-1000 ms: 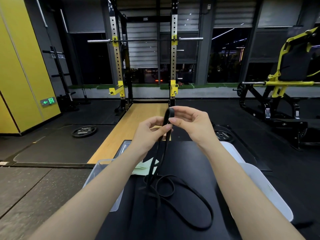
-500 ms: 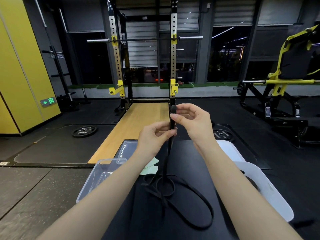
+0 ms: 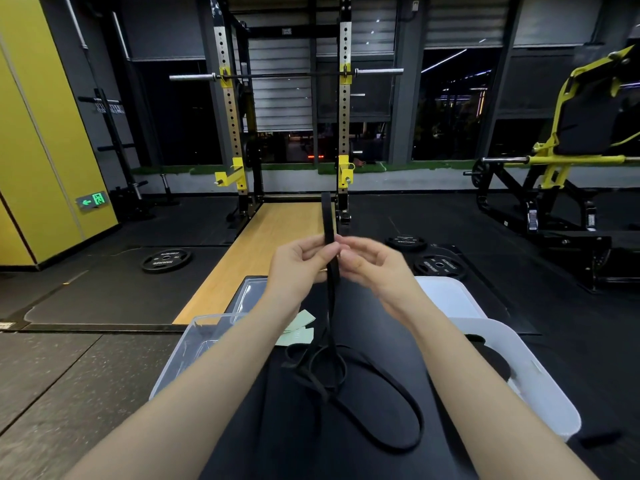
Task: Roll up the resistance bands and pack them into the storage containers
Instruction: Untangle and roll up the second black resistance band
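Both hands meet at the centre of the view, the left hand [image 3: 300, 263] and the right hand [image 3: 372, 263] each pinching one black resistance band [image 3: 331, 271]; its doubled end stands up toward twelve o'clock, while the rest hangs down and lies in loose loops on the black bench pad [image 3: 311, 427] toward six. No tight roll shows yet, so rolling seems barely begun and packing remains. Two containers flank the pad: a clear bin [image 3: 180, 355] at eight o'clock and a white bin [image 3: 540, 386] at four. Pale green bands [image 3: 298, 329], apparently two, lie unrolled beside the clear bin.
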The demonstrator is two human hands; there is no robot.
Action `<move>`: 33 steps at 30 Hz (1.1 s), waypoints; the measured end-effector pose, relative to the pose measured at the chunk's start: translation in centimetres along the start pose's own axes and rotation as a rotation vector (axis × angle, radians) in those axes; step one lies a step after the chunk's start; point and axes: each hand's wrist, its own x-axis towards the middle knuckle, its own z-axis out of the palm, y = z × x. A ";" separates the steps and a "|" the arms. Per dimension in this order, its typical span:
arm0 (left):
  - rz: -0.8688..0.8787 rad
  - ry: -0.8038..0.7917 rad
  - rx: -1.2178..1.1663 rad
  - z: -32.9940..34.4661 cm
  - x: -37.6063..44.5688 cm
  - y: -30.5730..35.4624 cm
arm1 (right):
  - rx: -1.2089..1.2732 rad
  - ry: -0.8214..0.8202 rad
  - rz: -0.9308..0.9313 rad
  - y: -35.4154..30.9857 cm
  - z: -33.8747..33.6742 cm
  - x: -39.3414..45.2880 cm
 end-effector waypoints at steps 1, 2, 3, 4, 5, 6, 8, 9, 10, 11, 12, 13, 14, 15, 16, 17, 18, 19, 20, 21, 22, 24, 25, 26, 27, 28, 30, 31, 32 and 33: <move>-0.001 -0.011 -0.034 -0.1 0.2 0.2 | 0.019 -0.045 0.028 0.5 0.0 -0.4; -0.001 -0.026 -0.057 -0.2 0.4 0.4 | 0.034 -0.079 0.048 0.9 0.0 -0.7; 0.003 -0.042 -0.065 -0.2 0.6 0.7 | 0.042 -0.107 0.053 1.2 0.1 -0.9; 0.010 -0.059 -0.062 -0.2 0.8 0.9 | 0.043 -0.120 0.048 1.5 0.1 -1.0; 0.021 -0.070 -0.050 -0.2 1.0 1.1 | 0.041 -0.123 0.042 1.5 0.2 -1.0; 0.033 -0.077 -0.038 -0.2 1.1 1.3 | 0.038 -0.117 0.039 1.3 0.3 -1.0; 0.049 -0.080 -0.018 -0.1 1.4 1.6 | 0.022 -0.096 0.043 1.1 0.4 -0.8; 0.056 -0.080 -0.010 -0.1 1.5 1.7 | 0.011 -0.084 0.049 1.0 0.4 -0.7; 0.060 -0.080 -0.003 -0.1 1.6 1.8 | 0.001 -0.072 0.058 0.9 0.4 -0.7; 0.059 -0.079 0.000 -0.2 1.7 1.8 | -0.010 -0.060 0.068 0.8 0.4 -0.7; 0.056 -0.076 0.005 -0.2 1.8 1.7 | -0.021 -0.053 0.080 0.7 0.5 -0.7; 0.051 -0.072 0.014 -0.3 1.9 1.7 | -0.031 -0.049 0.092 0.6 0.5 -0.7; 0.046 -0.068 0.025 -0.3 2.1 1.6 | -0.036 -0.046 0.104 0.6 0.5 -0.8; 0.041 -0.067 0.033 -0.3 2.2 1.6 | -0.037 -0.045 0.113 0.5 0.5 -0.8; 0.035 -0.068 0.035 -0.3 2.3 1.6 | -0.036 -0.043 0.120 0.4 0.6 -0.8; 0.032 -0.071 0.033 -0.3 2.3 1.7 | -0.036 -0.040 0.123 0.2 0.6 -0.8; 0.030 -0.076 0.029 -0.3 2.4 1.8 | -0.038 -0.038 0.125 0.1 0.6 -0.8; 0.030 -0.085 0.024 -0.2 2.4 1.9 | -0.041 -0.039 0.127 0.0 0.6 -0.7; 0.031 -0.095 0.022 -0.2 2.4 2.0 | -0.042 -0.044 0.133 -0.2 0.7 -0.8; 0.034 -0.105 0.022 -0.1 2.5 2.1 | -0.037 -0.054 0.142 -0.3 0.8 -0.8; 0.037 -0.113 0.023 0.0 2.5 2.3 | -0.027 -0.069 0.152 -0.4 0.9 -0.8; 0.045 -0.123 0.028 0.0 2.7 2.5 | -0.007 -0.094 0.162 -0.5 0.9 -0.9; 0.050 -0.128 0.035 0.0 2.8 2.7 | -0.002 -0.101 0.165 -0.5 0.9 -0.9; 0.053 -0.132 0.041 0.1 2.9 2.8 | 0.000 -0.107 0.169 -0.6 0.9 -0.9; 0.055 -0.136 0.042 0.1 3.0 2.9 | 0.000 -0.109 0.170 -0.7 0.9 -0.9; 0.053 -0.140 0.038 0.2 3.0 3.0 | -0.003 -0.104 0.168 -0.7 0.9 -0.8; 0.048 -0.136 0.022 0.4 3.0 3.1 | -0.022 -0.068 0.149 -0.9 0.9 -0.6; 0.048 -0.127 0.015 0.5 2.9 3.1 | -0.035 -0.044 0.138 -0.9 1.0 -0.5; 0.043 -0.119 0.009 0.6 2.9 3.1 | -0.045 -0.024 0.129 -0.9 1.0 -0.4; 0.034 -0.109 0.006 0.6 2.9 2.9 | -0.051 -0.005 0.121 -0.9 1.1 -0.3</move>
